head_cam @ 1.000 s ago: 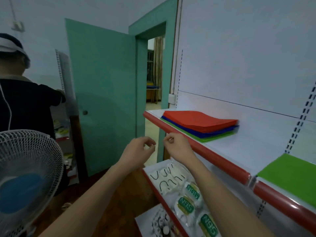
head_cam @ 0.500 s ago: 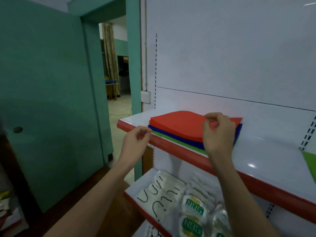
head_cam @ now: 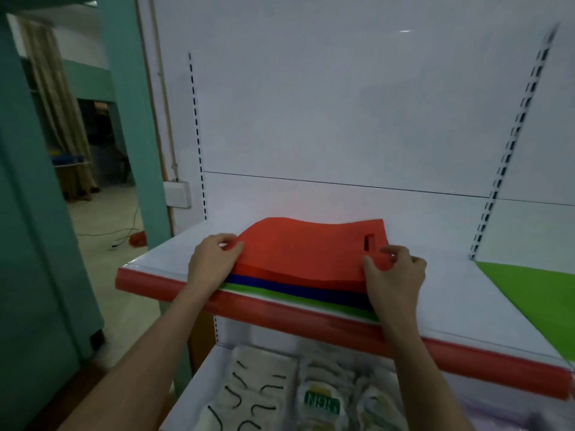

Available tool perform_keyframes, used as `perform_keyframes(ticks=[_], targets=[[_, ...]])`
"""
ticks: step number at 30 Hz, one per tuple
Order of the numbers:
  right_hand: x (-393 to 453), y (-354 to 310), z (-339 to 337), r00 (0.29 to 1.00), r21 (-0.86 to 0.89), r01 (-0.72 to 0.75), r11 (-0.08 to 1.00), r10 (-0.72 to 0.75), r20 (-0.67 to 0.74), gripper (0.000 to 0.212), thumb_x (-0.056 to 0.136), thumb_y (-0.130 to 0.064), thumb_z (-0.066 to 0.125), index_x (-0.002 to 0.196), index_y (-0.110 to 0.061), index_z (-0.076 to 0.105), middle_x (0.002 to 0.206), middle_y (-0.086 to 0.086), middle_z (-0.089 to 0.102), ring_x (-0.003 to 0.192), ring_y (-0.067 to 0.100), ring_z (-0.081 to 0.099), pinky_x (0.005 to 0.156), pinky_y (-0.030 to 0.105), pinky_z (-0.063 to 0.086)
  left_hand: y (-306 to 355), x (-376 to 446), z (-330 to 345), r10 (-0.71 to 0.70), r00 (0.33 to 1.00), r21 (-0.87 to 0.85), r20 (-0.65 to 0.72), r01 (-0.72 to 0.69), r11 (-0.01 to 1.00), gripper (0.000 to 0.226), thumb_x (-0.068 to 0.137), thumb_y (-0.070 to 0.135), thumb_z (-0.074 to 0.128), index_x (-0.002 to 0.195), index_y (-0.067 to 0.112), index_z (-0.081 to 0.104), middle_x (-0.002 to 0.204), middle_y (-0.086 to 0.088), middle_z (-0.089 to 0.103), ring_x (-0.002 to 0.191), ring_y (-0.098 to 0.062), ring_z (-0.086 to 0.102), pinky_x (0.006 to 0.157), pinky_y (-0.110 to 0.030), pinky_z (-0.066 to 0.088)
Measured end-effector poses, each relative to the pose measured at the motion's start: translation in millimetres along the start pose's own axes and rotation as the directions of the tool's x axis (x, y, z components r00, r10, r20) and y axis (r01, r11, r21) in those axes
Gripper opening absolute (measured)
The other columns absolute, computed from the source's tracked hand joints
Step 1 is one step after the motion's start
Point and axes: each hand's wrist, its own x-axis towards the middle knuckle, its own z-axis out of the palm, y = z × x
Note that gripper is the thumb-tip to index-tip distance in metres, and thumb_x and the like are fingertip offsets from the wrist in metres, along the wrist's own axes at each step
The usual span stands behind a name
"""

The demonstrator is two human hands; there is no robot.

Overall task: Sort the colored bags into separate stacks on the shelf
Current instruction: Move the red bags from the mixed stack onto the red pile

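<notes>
- The white shelf (head_cam: 451,293), edged with a red front rail (head_cam: 280,309), crosses the view from 9 o'clock to 4 o'clock.
- A mixed stack of bags lies at the centre of the shelf: red bags (head_cam: 308,247) on top, blue bags (head_cam: 298,289) under them, a green bag (head_cam: 280,295) at the bottom.
- A separate green bag (head_cam: 535,293) lies flat on the shelf at 3 o'clock, well apart from the stack.
- The right hand (head_cam: 395,278) pinches the near right corner of the top red bag between thumb and fingers, just beside its handle slot.
- The left hand (head_cam: 211,262) pinches the near left corner of the red bags, fingers curled over the edge.
- Packaged N95 masks (head_cam: 320,405) lie on the lower shelf at 6 o'clock.
</notes>
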Motion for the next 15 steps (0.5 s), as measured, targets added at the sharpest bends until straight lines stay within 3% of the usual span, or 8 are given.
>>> perform_keyframes(ticks=[2,4,7,11,15], targets=[[0.4,3.5,1.1,1.000,0.017,-0.024,1.000,0.024,-0.019,0.033,0.086,-0.021,0.070,0.115,-0.018,0.055,0.116,0.006,0.039,0.100,0.025,0.051,0.087,0.034,0.045,-6.3,-1.6,5.6,0.023,1.000,0.110,-0.008,-0.022,0.994,0.040,0.089,0.050,0.059,0.122,0.029,0.065,0.131,0.006,0.059,0.116,-0.020,0.057,0.096,-0.037,0.044],[2.7,6.8,1.7,0.998,0.018,-0.054,0.998,0.055,-0.027,0.037,0.086,-0.024,0.071,0.118,-0.016,0.055,0.116,0.009,0.045,0.090,0.022,0.054,0.079,0.034,0.049,-9.0,-2.0,6.5,0.027,0.999,0.109,-0.021,-0.024,0.994,0.042,0.089,0.052,0.059,0.124,0.030,0.064,0.133,0.006,0.057,0.118,-0.019,0.055,0.095,-0.037,0.042],[4.6,10.1,1.1,0.995,-0.002,-0.044,0.999,0.044,-0.093,0.033,0.087,-0.025,0.069,0.116,-0.015,0.058,0.114,0.011,0.057,0.092,0.023,0.057,0.080,0.035,0.048,-11.5,-0.4,6.8,0.037,0.999,0.098,-0.003,-0.037,0.994,0.048,0.087,0.057,0.059,0.125,0.029,0.063,0.133,0.007,0.056,0.118,-0.018,0.055,0.095,-0.037,0.042],[-1.7,11.0,0.8,0.978,-0.047,0.052,0.998,-0.060,-0.200,0.024,0.093,-0.010,0.059,0.116,-0.012,0.063,0.102,0.005,0.061,0.090,0.020,0.053,0.078,0.023,0.035,-13.5,2.3,6.6,0.043,0.997,0.116,0.064,-0.050,0.992,0.057,0.081,0.069,0.057,0.126,0.035,0.061,0.134,0.012,0.052,0.120,-0.014,0.052,0.095,-0.037,0.042],[-6.4,11.8,3.9,0.963,-0.093,0.133,0.987,-0.151,-0.224,0.026,0.093,-0.004,0.055,0.116,-0.011,0.066,0.112,0.011,0.064,0.102,0.027,0.058,0.086,0.022,0.037,-13.7,2.9,4.4,0.061,0.991,0.152,0.123,-0.080,0.985,0.056,0.080,0.073,0.054,0.125,0.041,0.061,0.136,0.013,0.047,0.123,-0.013,0.047,0.093,-0.038,0.041]])
